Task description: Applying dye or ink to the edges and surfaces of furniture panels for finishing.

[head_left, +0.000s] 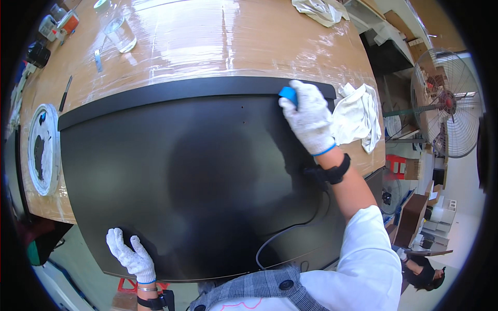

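The panel (197, 171) runs left-right. The right hand (309, 118) pinches a blue block (288, 95) at its far edge; the left hand (129, 255), spread, presses the near edge.

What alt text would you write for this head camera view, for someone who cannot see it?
A person in white gloves leans over a large black panel on a plastic-wrapped table. The right hand presses a small blue object against the panel's far edge, while the left hand rests flat near its closest edge. A white cloth lies beside the right hand.
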Available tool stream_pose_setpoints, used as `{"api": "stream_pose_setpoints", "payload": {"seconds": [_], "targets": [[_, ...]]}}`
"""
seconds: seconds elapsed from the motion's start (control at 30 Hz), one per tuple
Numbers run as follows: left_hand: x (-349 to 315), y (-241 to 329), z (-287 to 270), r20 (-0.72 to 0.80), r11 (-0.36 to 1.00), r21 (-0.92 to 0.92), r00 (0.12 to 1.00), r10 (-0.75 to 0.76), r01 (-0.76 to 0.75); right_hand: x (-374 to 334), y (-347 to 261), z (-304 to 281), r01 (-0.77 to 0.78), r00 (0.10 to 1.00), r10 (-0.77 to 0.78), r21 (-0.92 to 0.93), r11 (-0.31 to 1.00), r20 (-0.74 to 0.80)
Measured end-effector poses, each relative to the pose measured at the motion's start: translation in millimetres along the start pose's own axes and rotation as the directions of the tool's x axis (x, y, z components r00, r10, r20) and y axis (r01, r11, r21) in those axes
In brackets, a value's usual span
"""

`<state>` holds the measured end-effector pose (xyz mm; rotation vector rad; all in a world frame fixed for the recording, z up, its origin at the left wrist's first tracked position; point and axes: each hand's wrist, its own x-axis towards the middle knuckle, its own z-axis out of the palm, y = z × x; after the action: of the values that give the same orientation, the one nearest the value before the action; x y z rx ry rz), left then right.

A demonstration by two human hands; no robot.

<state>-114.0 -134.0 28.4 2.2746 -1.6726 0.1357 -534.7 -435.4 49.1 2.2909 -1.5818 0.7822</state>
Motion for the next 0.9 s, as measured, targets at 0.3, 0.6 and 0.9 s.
{"api": "stream_pose_setpoints", "payload": {"seconds": [0.3,0.6,0.9], "targets": [[-2.7,-4.9,-0.1,-0.007,1.000,0.015,1.000,-0.001,0.001,-8.3,29.8,-12.0,-0.018,0.999,0.019,-0.002,1.000,0.050],[-3.7,-5.0,1.7,0.011,1.000,0.022,1.000,-0.023,0.023,3.3,-4.7,-3.8,-0.015,0.997,0.010,0.075,0.997,0.077],[-1.8,-0.6,0.9,0.013,0.999,0.042,1.000,-0.005,0.005,-44.7,125.4,-45.7,-0.293,0.955,0.295,-0.156,0.943,-0.014]]}}
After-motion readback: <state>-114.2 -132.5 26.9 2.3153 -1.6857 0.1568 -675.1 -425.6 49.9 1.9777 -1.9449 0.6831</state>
